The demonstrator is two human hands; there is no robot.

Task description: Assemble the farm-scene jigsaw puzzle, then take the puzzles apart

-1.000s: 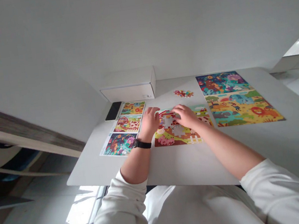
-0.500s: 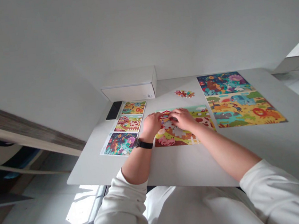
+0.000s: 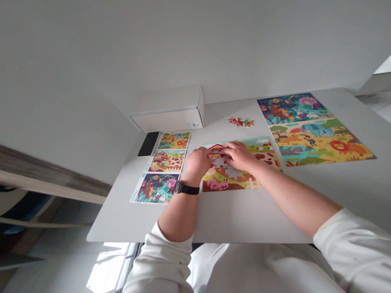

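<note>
A farm jigsaw puzzle (image 3: 218, 185) lies on the table in front of me, with a red barn, a pink pig and a brown-spotted cow in its picture. Pale gaps show in its middle. My left hand (image 3: 199, 160) rests at its upper left side, fingers bent and closed by the barn; whatever they pinch is hidden. Close on the right, my right hand (image 3: 238, 155) reaches over the barn area with curled fingertips, pressed together on a puzzle piece that is mostly covered. A small heap of loose puzzle pieces (image 3: 241, 122) sits behind the puzzle.
A reference sheet (image 3: 165, 162) with three small pictures lies left, beside a black phone (image 3: 148, 144). A white box (image 3: 167, 121) stands at the back against the wall. On the right are an assembled night-forest puzzle (image 3: 293, 108) and a safari puzzle (image 3: 319, 144).
Both hands stay at the barn area, with only slight finger movement. The view has shifted very little; the loose pieces lie as before.
</note>
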